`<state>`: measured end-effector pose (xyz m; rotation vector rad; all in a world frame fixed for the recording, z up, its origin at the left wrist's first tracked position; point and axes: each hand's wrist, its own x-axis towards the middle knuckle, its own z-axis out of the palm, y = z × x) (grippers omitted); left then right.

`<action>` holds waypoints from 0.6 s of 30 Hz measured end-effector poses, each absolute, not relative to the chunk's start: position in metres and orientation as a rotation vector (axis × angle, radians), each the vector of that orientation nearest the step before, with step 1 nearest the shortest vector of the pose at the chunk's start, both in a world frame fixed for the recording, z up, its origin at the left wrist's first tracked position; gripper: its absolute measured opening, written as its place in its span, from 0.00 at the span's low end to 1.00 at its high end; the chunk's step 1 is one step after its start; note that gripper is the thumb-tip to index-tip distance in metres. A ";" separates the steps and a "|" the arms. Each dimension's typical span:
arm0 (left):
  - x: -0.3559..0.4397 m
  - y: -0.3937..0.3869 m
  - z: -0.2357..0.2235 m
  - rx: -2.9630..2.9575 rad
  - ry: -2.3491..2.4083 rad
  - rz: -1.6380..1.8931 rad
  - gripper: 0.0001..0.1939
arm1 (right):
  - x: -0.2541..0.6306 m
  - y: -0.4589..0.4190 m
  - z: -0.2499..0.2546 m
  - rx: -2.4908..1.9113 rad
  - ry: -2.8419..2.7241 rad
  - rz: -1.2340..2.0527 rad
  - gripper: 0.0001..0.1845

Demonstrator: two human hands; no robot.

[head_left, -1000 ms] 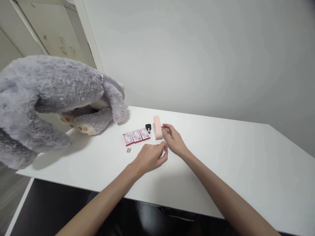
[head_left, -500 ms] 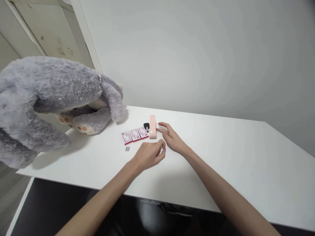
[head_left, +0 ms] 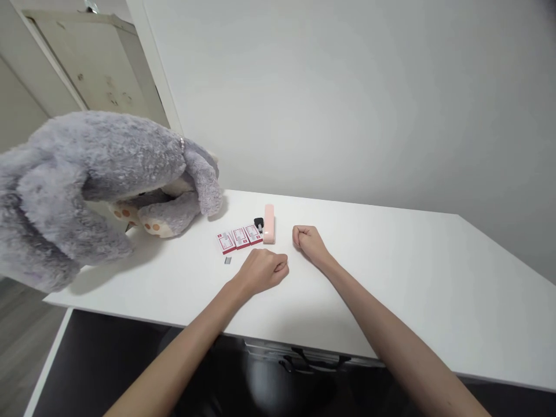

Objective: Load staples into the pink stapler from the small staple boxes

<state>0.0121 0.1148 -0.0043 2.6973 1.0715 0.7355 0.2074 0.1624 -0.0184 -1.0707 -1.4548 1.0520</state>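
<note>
Both my hands rest on the white table as fists, apart from each other, with nothing seen in them. My left hand (head_left: 264,271) is below three small red-and-white staple boxes (head_left: 240,237), which stand side by side. My right hand (head_left: 310,244) lies to the right of a pink stapler (head_left: 269,225) without touching it. Between the boxes and the stapler sits a small black staple remover (head_left: 259,223) with a metal end. A short grey strip of staples (head_left: 228,260) lies below the leftmost box, left of my left hand.
A large grey plush toy (head_left: 108,156) takes up the left end of the white table (head_left: 391,278). Behind the table rises a pale wall (head_left: 339,104). Under the front edge there is a dark area with a black handle-like part (head_left: 313,364).
My right hand has drawn its fingers away from the stapler and closed into a fist. My left hand's loose finger loop has tightened into a fist. The view has shifted slightly.
</note>
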 end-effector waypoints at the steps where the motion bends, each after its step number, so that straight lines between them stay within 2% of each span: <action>1: 0.011 0.115 -0.005 2.703 1.076 0.715 0.17 | 0.207 0.162 -0.018 -1.073 -1.450 1.059 0.04; 18: 0.008 0.110 -0.001 2.722 1.230 0.578 0.18 | 0.206 0.157 -0.022 -1.053 -1.500 1.105 0.01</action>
